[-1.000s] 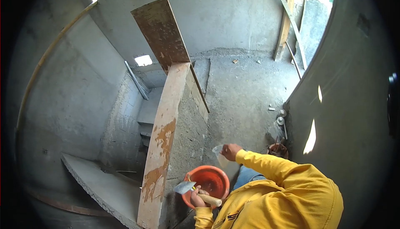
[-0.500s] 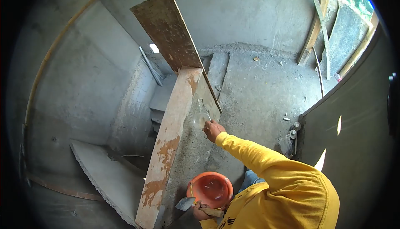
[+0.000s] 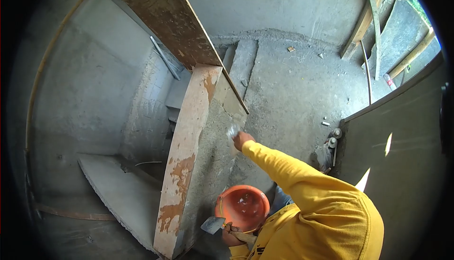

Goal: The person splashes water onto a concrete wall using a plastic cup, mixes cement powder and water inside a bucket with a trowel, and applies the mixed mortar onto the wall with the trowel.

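Note:
My right hand (image 3: 243, 140) is stretched out, closed around a clear plastic cup (image 3: 232, 130), which is smeared by motion. The cup is close to the rough grey side of the low wall (image 3: 208, 141). Lower down, near my body, my left hand (image 3: 231, 236) grips a trowel (image 3: 213, 225) with a grey blade and a wooden handle. Right beside that hand is an orange plastic basin (image 3: 221, 204), with small pale spots inside. Whether the left hand also touches the basin cannot be made out.
A long pale board (image 3: 182, 141) with brown patches runs along the low wall's edge. A brown plywood sheet (image 3: 172, 18) stands at its far end. Left of it the stairwell drops to steps (image 3: 177, 94). Bottles (image 3: 332, 142) stand by the right wall.
My right hand and the cup have moved slightly, and the cup now looks blurred and tilted differently. The view has shifted a little. My left hand still holds the trowel beside the basin.

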`<state>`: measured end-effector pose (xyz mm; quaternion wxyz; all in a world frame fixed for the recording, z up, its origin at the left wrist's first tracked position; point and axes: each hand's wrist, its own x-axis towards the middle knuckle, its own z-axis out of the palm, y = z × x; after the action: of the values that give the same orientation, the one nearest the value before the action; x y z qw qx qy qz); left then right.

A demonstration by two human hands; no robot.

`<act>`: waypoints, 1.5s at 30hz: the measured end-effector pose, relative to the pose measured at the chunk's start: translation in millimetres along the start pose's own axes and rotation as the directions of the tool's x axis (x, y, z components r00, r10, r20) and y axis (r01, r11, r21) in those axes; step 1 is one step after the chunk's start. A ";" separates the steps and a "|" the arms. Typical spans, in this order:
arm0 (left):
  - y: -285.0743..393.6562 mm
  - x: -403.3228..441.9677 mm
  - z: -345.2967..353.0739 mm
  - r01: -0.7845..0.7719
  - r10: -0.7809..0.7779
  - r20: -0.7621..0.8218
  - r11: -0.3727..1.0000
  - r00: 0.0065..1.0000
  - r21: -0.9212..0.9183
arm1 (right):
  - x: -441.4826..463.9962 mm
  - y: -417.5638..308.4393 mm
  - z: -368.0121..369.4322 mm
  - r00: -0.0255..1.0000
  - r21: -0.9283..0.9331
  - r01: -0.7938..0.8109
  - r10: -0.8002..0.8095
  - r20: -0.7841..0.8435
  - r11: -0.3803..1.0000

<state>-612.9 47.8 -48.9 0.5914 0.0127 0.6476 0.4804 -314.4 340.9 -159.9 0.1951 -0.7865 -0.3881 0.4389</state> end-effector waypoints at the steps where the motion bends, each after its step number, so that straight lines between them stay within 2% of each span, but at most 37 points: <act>1: 0.5 -2.3 1.7 -0.005 0.005 -0.002 1.000 1.000 -0.004 | 1.6 -16.9 -5.9 1.000 0.028 0.020 -0.019 -0.021 0.999; 5: 3.4 -6.4 2.2 0.007 -0.008 -0.010 0.999 1.000 -0.048 | -15.2 -41.9 -4.2 0.979 0.001 0.193 -0.192 -0.074 0.981; 8: 3.6 4.1 -3.8 0.040 -0.040 -0.003 0.996 0.999 -0.074 | -37.3 -15.5 19.4 0.912 -0.020 0.401 -0.401 -0.091 0.916; 12: 7.4 10.7 -3.8 0.056 -0.057 -0.010 0.998 0.998 -0.040 | -73.7 38.9 58.6 0.831 0.043 0.557 -0.556 -0.022 0.830; 14: 8.9 14.2 -8.9 0.067 -0.067 0.008 0.997 0.998 -0.046 | -97.9 62.2 76.3 0.869 0.047 0.485 -0.488 0.080 0.873; 15: 8.8 16.1 -10.7 0.070 -0.069 0.017 0.996 0.997 -0.052 | -100.8 82.7 92.4 0.837 0.024 0.544 -0.545 0.048 0.839; 16: 8.4 17.0 -13.8 0.071 -0.070 0.021 0.996 0.997 -0.051 | -104.0 88.0 92.4 0.919 0.159 0.341 -0.364 0.150 0.927; 17: 7.7 17.7 -16.9 0.071 -0.070 0.024 0.996 0.997 -0.051 | -105.4 91.7 92.8 0.945 0.264 0.107 -0.181 0.274 0.959; 18: 8.2 18.0 -19.9 0.068 -0.067 0.027 0.996 0.997 -0.049 | -106.3 94.3 94.0 0.912 0.334 -0.142 -0.008 0.410 0.932; 20: 11.5 10.2 -19.8 0.049 -0.050 -0.016 0.998 0.999 -0.043 | -76.5 98.6 93.9 0.896 0.325 -0.280 0.124 0.427 0.903; 21: 13.0 8.4 -20.2 0.037 -0.039 -0.037 0.999 0.999 -0.039 | -49.4 100.0 94.6 0.910 0.085 -0.160 0.114 0.399 0.983; 22: 11.3 13.2 -27.2 0.028 -0.029 -0.020 0.999 0.999 -0.044 | -27.5 87.2 90.5 0.915 -0.030 -0.200 0.198 0.351 0.979; 23: 8.4 17.8 -38.6 0.020 -0.021 -0.006 0.999 1.000 -0.048 | -4.3 75.5 84.0 0.917 -0.002 -0.230 0.217 0.334 0.973; 24: 5.9 20.7 -47.1 0.015 -0.014 0.009 0.998 1.000 -0.053 | 6.8 54.2 67.5 0.966 -0.028 -0.096 0.100 0.240 0.995; 25: 6.4 18.9 -48.8 0.024 -0.024 0.003 0.998 1.000 -0.054 | 29.6 43.5 73.0 0.999 0.020 0.004 -0.005 0.053 1.000; 27: 12.0 11.0 -42.8 0.043 -0.043 -0.005 0.997 0.999 -0.058 | 0.8 -34.2 16.9 0.984 0.401 -0.146 0.092 0.151 0.904; 30: 9.7 16.4 -49.2 0.069 -0.068 0.019 0.994 0.998 -0.080 | -8.5 -72.1 6.5 0.967 0.310 -0.109 0.029 0.252 0.945; 32: 11.7 18.4 -47.3 0.094 -0.091 0.036 0.993 0.995 -0.076 | -37.2 -72.1 9.0 0.923 0.242 -0.023 -0.073 0.378 0.970; 33: 13.0 20.1 -45.4 0.106 -0.103 0.043 0.991 0.994 -0.079 | -54.5 -68.9 14.5 0.889 0.208 0.026 -0.118 0.442 0.978; 35: 12.0 29.7 -44.3 0.096 -0.091 0.093 0.994 0.992 -0.050 | -96.2 -47.2 32.9 0.748 0.152 0.213 -0.261 0.610 0.965; 37: 16.4 31.8 -45.9 0.121 -0.112 0.185 0.992 0.976 -0.041 | -139.5 -20.1 56.7 0.696 0.076 0.106 -0.129 0.706 0.991; 39: 32.3 11.6 -19.5 0.056 -0.055 0.146 0.998 0.988 0.000 | -152.5 13.9 75.7 0.680 0.023 0.104 -0.088 0.728 0.994; 40: 34.4 10.4 -21.7 0.076 -0.074 0.167 0.997 0.983 -0.008 | -167.8 31.8 92.9 0.655 -0.004 0.096 -0.060 0.754 0.995; 41: 29.8 20.0 -38.0 0.090 -0.086 0.304 0.996 0.949 0.000 | -181.4 38.4 100.9 0.645 -0.015 0.013 0.003 0.764 1.000; 42: 37.0 6.9 -25.9 0.039 -0.045 0.256 0.999 0.966 0.030 | -188.9 35.8 99.2 0.644 -0.029 -0.062 0.062 0.763 0.998; 43: 38.5 3.9 -27.8 0.019 -0.032 0.274 0.998 0.961 0.052 | -197.0 35.7 102.3 0.645 -0.040 -0.136 0.119 0.755 0.990; 45: 45.5 -9.2 -24.7 0.000 -0.019 0.312 0.998 0.950 0.059 | -209.0 43.4 126.1 0.636 -0.061 -0.160 0.150 0.757 0.985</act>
<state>-654.5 51.9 -16.9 0.6881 0.1029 0.5595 0.4504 -466.9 146.3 -143.3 -0.0187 -0.5603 -0.3626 0.7445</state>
